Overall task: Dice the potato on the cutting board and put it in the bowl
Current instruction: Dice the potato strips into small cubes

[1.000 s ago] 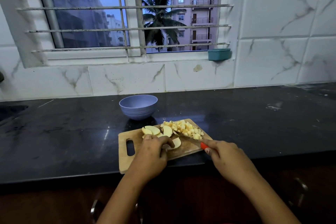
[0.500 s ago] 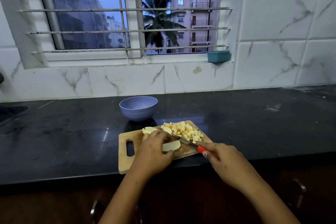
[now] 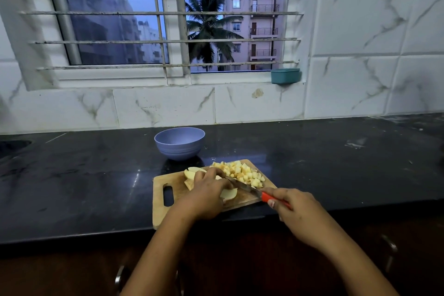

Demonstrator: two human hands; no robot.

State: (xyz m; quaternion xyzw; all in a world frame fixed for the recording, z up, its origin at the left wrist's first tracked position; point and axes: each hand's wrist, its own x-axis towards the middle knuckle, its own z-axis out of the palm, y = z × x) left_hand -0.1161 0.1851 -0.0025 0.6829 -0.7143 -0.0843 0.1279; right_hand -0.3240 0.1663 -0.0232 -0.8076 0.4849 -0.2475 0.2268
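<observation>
A wooden cutting board (image 3: 169, 181) lies at the front edge of the black counter. A pile of diced potato (image 3: 242, 172) sits on its far right corner. Potato slices (image 3: 192, 172) lie at the far middle, and one slice (image 3: 229, 193) peeks out beside my left hand (image 3: 206, 193), which covers the slices with curled fingers and holds them down. My right hand (image 3: 298, 214) grips the red handle of a knife (image 3: 245, 186). Its blade points left, toward my left fingers, beside the dice. A lilac bowl (image 3: 179, 143) stands just behind the board; its inside is hidden.
The black counter (image 3: 336, 163) runs left and right, with a marble-tiled wall and a barred window behind. A teal box (image 3: 286, 75) sits on the window sill. A sink edge (image 3: 14, 145) shows at the far left. Dark cabinet fronts lie below the counter.
My left hand slid forward over the potato slices, hiding most of them. The knife blade moved a little closer to my left fingers.
</observation>
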